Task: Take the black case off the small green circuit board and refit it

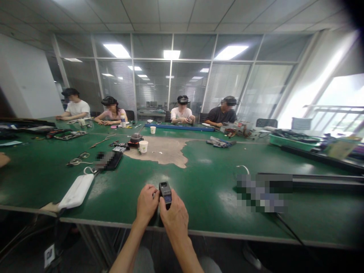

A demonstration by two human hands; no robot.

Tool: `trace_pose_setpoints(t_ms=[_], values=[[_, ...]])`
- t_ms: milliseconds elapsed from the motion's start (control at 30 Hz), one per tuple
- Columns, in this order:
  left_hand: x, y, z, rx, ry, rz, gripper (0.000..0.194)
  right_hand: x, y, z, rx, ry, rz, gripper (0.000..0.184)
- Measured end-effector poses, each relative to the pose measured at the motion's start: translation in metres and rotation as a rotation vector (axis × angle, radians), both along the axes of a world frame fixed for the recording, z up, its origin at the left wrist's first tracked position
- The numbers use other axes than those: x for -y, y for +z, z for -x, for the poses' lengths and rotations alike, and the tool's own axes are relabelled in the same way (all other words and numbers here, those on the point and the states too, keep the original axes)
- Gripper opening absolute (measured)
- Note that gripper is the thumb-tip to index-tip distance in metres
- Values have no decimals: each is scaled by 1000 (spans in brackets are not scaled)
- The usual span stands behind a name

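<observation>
A small dark grey box-shaped device (164,187) is upright over the near edge of the green table (210,222). My right hand (175,213) has its thumb and fingers closed around the lower part of it. A bluish patch shows on the device's near face between the thumb and fingers. Just to the left, my left hand (146,203) is closed with its fingers curled against the device's side. Something small may be between those fingertips, but I cannot make it out.
A white power bank (77,190) with a cable lies to the left. Paper cups (143,147) stand beyond, by a brown sheet (170,149). Gloves (218,142), a green basket (292,141) and black rails (318,183) are on the right. Several people sit across the table.
</observation>
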State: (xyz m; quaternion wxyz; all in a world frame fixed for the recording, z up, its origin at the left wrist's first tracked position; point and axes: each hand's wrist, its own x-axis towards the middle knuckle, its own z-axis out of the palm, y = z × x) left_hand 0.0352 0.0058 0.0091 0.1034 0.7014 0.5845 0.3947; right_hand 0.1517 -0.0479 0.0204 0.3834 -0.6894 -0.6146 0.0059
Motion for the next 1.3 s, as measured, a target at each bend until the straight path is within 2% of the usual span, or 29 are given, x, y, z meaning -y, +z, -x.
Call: trace_pose_setpoints(t_ms=[200,467,567,700,833,933,1067,1300], values=[[0,0,0,-2,13,5,26,1,5,1,7,-2,33,41],[1,0,0,-4,6,-12,25,1,7,0,-20,-8,56,45],[2,0,1,3,2,9,25,-1,16,1,-32,-3,67,47],[3,1,0,20,3,12,25,-4,36,-1,-46,4,27,52],[2,1,-1,22,19,-14,24,-9,49,-19,-69,-6,-42,53],[2,1,-1,16,14,-14,24,-13,42,-41,-57,-74,-41,54],[1,0,-1,13,11,-6,25,-16,20,-63,-28,-120,9,54],[1,-1,0,1,9,4,26,-16,-4,-69,9,-123,13,54]])
